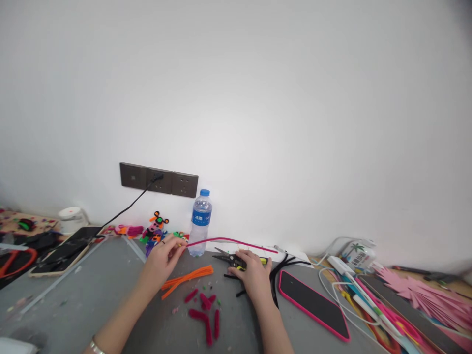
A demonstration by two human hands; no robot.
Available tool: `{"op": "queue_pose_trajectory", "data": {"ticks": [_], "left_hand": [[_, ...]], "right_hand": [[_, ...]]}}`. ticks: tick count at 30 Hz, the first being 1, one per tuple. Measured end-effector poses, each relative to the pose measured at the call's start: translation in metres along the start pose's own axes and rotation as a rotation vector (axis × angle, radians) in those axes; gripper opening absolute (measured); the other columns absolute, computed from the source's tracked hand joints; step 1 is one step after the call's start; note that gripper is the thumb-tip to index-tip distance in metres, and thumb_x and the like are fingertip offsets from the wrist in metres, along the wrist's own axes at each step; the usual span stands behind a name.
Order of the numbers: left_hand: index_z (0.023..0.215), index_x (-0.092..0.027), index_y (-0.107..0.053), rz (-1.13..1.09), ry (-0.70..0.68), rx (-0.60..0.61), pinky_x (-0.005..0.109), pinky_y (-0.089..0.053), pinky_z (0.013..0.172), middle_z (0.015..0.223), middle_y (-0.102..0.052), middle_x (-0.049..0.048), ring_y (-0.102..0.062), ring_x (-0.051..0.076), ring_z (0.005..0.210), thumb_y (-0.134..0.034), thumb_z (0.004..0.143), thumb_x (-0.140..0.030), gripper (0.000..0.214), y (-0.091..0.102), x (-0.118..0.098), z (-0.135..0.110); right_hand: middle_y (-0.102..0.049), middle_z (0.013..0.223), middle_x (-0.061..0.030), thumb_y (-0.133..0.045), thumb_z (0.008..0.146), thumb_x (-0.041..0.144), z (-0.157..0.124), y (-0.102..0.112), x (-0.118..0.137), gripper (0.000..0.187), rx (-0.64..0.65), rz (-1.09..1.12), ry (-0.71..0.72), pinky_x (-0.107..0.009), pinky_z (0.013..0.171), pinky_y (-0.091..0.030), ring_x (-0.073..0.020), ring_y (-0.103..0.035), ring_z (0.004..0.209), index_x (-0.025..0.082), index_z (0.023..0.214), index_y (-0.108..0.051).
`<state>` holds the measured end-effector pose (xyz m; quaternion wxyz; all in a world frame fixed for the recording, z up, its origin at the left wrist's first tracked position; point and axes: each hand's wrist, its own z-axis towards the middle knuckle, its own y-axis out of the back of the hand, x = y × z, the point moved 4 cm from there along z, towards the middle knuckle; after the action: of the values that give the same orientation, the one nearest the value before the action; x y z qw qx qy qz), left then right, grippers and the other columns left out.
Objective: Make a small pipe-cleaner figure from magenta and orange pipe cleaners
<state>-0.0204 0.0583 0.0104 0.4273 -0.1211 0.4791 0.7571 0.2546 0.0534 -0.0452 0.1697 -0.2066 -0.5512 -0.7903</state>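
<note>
Beside the water bottle (201,223), the left hand (162,259) pinches the pink pipe cleaner (228,240), arching over the cutters (229,257) that the right hand (254,274) clasps on the surface (110,287). Keeping it taut should steady a cut.

We count two hands on the bench (110,290): left hand (162,260), right hand (254,275). One water bottle (201,223), one pair of cutters (230,257), one long pink pipe cleaner (236,241). Wall sockets (158,180): three in a row. Dark-screened devices: two, the pink-cased phone (313,305) on the right and the tan-cased device (62,253) far left. Short red pieces (204,301): roughly six. Orange pipe cleaners (188,278): one bunch, strands too tight to count.
</note>
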Motion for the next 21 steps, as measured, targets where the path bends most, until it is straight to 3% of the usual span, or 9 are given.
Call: {"op": "queue_pose_trajectory", "data": {"ticks": [4,6,8,10,13,17,21], "left_hand": [[0.088,-0.021,-0.061,-0.010,0.009,0.012,0.025,-0.044,0.061,0.082,-0.060,0.0022,-0.058,0.016,0.066,-0.041,0.093,-0.035,0.025,-0.001,-0.003,0.000],[0.087,-0.022,-0.062,-0.028,-0.007,0.020,0.024,-0.044,0.060,0.080,-0.060,0.0014,-0.058,0.016,0.065,-0.041,0.092,-0.033,0.024,-0.003,-0.007,0.000],[0.085,-0.022,-0.062,-0.048,-0.022,0.042,0.024,-0.044,0.060,0.077,-0.059,0.0006,-0.058,0.015,0.064,-0.042,0.091,-0.030,0.023,-0.006,-0.012,-0.001],[0.084,-0.022,-0.062,-0.061,-0.024,0.084,0.024,-0.045,0.061,0.077,-0.060,0.0008,-0.059,0.016,0.065,-0.043,0.091,-0.029,0.021,-0.012,-0.017,-0.003],[0.087,-0.023,-0.062,-0.063,0.010,0.178,0.026,-0.046,0.065,0.083,-0.064,0.0025,-0.062,0.018,0.072,-0.045,0.090,-0.027,0.018,-0.024,-0.024,-0.007],[0.089,-0.024,-0.063,-0.072,0.032,0.229,0.027,-0.045,0.070,0.085,-0.067,0.0022,-0.063,0.020,0.078,-0.050,0.086,-0.025,0.013,-0.033,-0.032,-0.011],[0.089,-0.023,-0.065,-0.128,0.093,0.228,0.025,-0.039,0.058,0.072,-0.067,0.0000,-0.058,0.018,0.060,-0.053,0.087,-0.036,0.017,-0.033,-0.037,-0.011]], "right_hand": [[-0.070,0.109,-0.0096,-0.068,0.070,0.048,0.001,0.010,0.004,0.032,-0.084,0.183,-0.065,-0.067,0.102,-0.002,-0.0355,-0.056,0.109,0.026,0.092,-0.072],[-0.071,0.105,-0.0106,-0.068,0.068,0.052,0.003,0.015,0.011,0.040,-0.105,0.368,-0.068,-0.062,0.101,-0.019,-0.0356,-0.057,0.106,0.024,0.096,-0.071],[-0.072,0.096,-0.0102,-0.064,0.071,0.054,0.005,0.015,0.022,0.044,-0.077,0.638,-0.044,-0.050,0.092,-0.039,-0.0317,-0.061,0.098,0.022,0.100,-0.070],[-0.071,0.081,-0.0075,-0.059,0.077,0.055,0.005,0.010,0.034,0.046,-0.040,0.920,-0.041,-0.038,0.077,-0.047,-0.0256,-0.063,0.082,0.019,0.104,-0.068],[-0.063,0.061,-0.0012,-0.063,0.076,0.055,0.000,-0.003,0.051,0.043,-0.040,1.126,-0.084,-0.031,0.061,-0.046,-0.0177,-0.057,0.060,0.016,0.094,-0.069],[-0.060,0.059,-0.0009,-0.064,0.078,0.051,-0.007,-0.018,0.070,0.037,0.121,1.161,-0.011,-0.030,0.060,-0.045,-0.0164,-0.056,0.058,0.015,0.085,-0.069],[-0.061,0.062,-0.0005,-0.066,0.077,0.051,-0.007,-0.015,0.073,0.037,0.146,1.214,0.004,-0.029,0.062,-0.046,-0.0164,-0.057,0.061,0.016,0.088,-0.066]]}}
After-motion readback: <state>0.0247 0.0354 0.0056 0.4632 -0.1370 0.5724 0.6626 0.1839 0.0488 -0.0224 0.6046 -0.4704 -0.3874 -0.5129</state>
